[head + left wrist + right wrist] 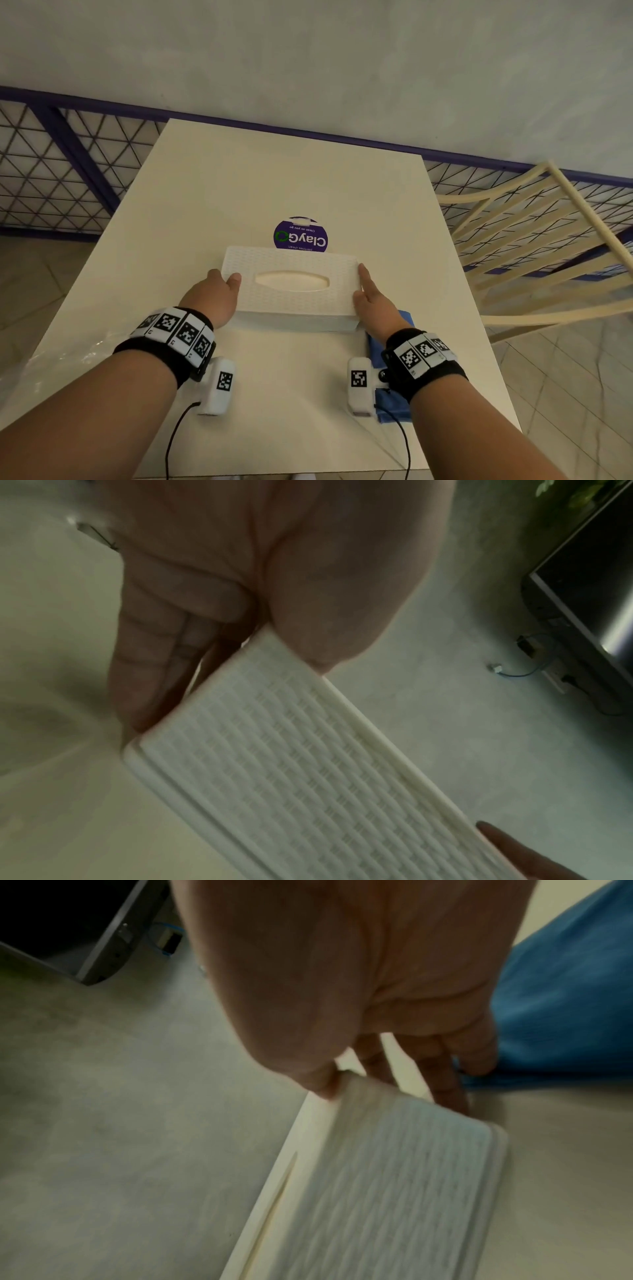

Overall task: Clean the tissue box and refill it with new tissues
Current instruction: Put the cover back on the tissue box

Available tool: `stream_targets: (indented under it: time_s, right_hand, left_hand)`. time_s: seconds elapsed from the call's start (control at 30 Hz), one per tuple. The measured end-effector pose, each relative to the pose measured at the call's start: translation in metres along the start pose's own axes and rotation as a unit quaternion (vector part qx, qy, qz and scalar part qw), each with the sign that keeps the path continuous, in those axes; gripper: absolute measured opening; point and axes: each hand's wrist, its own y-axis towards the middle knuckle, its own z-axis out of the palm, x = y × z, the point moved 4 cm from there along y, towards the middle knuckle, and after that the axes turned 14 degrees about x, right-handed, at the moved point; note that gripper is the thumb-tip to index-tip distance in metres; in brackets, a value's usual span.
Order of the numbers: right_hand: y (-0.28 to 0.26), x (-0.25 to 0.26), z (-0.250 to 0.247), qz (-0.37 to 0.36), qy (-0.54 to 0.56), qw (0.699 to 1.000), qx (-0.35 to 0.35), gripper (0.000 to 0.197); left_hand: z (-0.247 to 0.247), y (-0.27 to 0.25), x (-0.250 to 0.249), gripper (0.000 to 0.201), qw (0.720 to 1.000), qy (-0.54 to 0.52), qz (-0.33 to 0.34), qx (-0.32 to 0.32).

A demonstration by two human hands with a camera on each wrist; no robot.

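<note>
My left hand grips the left end of the white woven-pattern plastic tissue box cover, thumb on top, fingers down the end wall; my right hand holds the right end the same way, thumb on the upper edge, fingers alongside. The cover sits over a white stack of fresh tissues on the cream tabletop, mid-table, with the stack's lower layers showing beneath the front rim (so not seated fully, I judge). Risk one: pressing down unevenly could catch the top sheets on the rim and crumple or skew the stack. Risk two: the oval slot shows no tissue pulled through, so the first sheet may end up trapped inside. Just right of the box a folded blue cleaning cloth lies under my right wrist; its edge could get pinched beneath the cover. Behind the box, a round purple sticker on the table.
</note>
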Motion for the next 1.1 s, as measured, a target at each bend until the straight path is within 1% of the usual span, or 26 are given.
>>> stream_targets:
  time_s: [0.1, 0.17, 0.2, 0.27, 0.33, 0.4, 0.47, 0.53, 0.6, 0.67, 0.7, 0.73, 0.77, 0.8, 0.83, 0.87, 0.9, 0.97, 1.1]
  right_hand:
    - [-0.001, 0.015, -0.001, 0.036, -0.1, 0.994, 0.017, 0.06]
    - [0.003, 0.019, 0.0, 0.065, -0.152, 0.986, 0.026, 0.064]
    - [0.005, 0.02, 0.001, 0.078, -0.163, 0.983, 0.029, 0.067]
    - [0.009, 0.02, 0.0, 0.104, -0.178, 0.978, 0.036, 0.073]
    - [0.012, 0.021, -0.002, 0.123, -0.206, 0.97, 0.046, 0.076]
    - [0.013, 0.022, -0.004, 0.139, -0.247, 0.957, 0.058, 0.076]
    - [0.015, 0.023, -0.006, 0.144, -0.285, 0.946, 0.055, 0.077]
    - [0.016, 0.026, -0.008, 0.144, -0.311, 0.938, 0.041, 0.076]
    - [0.017, 0.027, -0.006, 0.148, -0.323, 0.934, 0.046, 0.076]
    - [0.017, 0.027, -0.004, 0.162, -0.32, 0.932, 0.047, 0.076]
    - [0.015, 0.028, -0.005, 0.161, -0.332, 0.929, 0.022, 0.074]
    - [0.014, 0.034, -0.005, 0.144, -0.354, 0.924, -0.023, 0.069]
    - [0.013, 0.043, -0.003, 0.106, -0.364, 0.922, -0.081, 0.06]
    - [0.011, 0.053, 0.004, 0.06, -0.353, 0.926, -0.123, 0.048]
    - [0.011, 0.063, 0.013, 0.023, -0.338, 0.931, -0.135, 0.039]
    - [0.012, 0.07, 0.025, 0.006, -0.331, 0.936, -0.121, 0.036]
    - [0.016, 0.071, 0.038, 0.01, -0.327, 0.94, -0.096, 0.039]
    - [0.025, 0.069, 0.057, 0.042, -0.329, 0.941, -0.061, 0.046]
    - [0.041, 0.074, 0.059, 0.059, -0.333, 0.94, -0.038, 0.05]
  left_hand:
    - [0.001, 0.002, -0.001, 0.059, 1.0, -0.007, -0.007, 0.007]
    - [0.004, 0.0, -0.005, 0.059, 1.0, 0.02, 0.012, 0.002]
    - [0.005, 0.0, -0.008, 0.058, 0.998, 0.059, 0.032, -0.012]
    - [0.004, 0.0, -0.012, 0.055, 0.983, 0.167, 0.069, -0.031]
    - [0.002, 0.002, -0.012, 0.055, 0.966, 0.245, 0.076, -0.024]
    - [0.001, 0.006, -0.013, 0.055, 0.956, 0.283, 0.071, -0.016]
    - [0.001, 0.01, -0.016, 0.056, 0.951, 0.302, 0.069, -0.004]
    - [0.0, 0.011, -0.02, 0.056, 0.946, 0.315, 0.07, -0.005]
    - [-0.001, 0.01, -0.021, 0.056, 0.943, 0.324, 0.07, -0.014]
    - [-0.002, 0.009, -0.022, 0.056, 0.947, 0.313, 0.069, -0.009]
    - [-0.001, 0.008, -0.022, 0.056, 0.951, 0.301, 0.068, -0.001]
    - [0.0, 0.008, -0.022, 0.055, 0.955, 0.29, 0.067, 0.004]
    - [-0.001, 0.008, -0.022, 0.055, 0.957, 0.281, 0.068, 0.008]
    - [0.0, 0.009, -0.021, 0.055, 0.96, 0.272, 0.069, 0.012]
    - [0.0, 0.009, -0.021, 0.055, 0.962, 0.264, 0.069, 0.015]
    - [0.0, 0.009, -0.021, 0.055, 0.963, 0.258, 0.07, 0.018]
    - [0.0, 0.01, -0.02, 0.055, 0.964, 0.254, 0.071, 0.02]
    - [0.001, 0.009, -0.02, 0.056, 0.966, 0.249, 0.075, 0.021]
    - [0.0, 0.009, -0.022, 0.057, 0.964, 0.255, 0.076, 0.018]
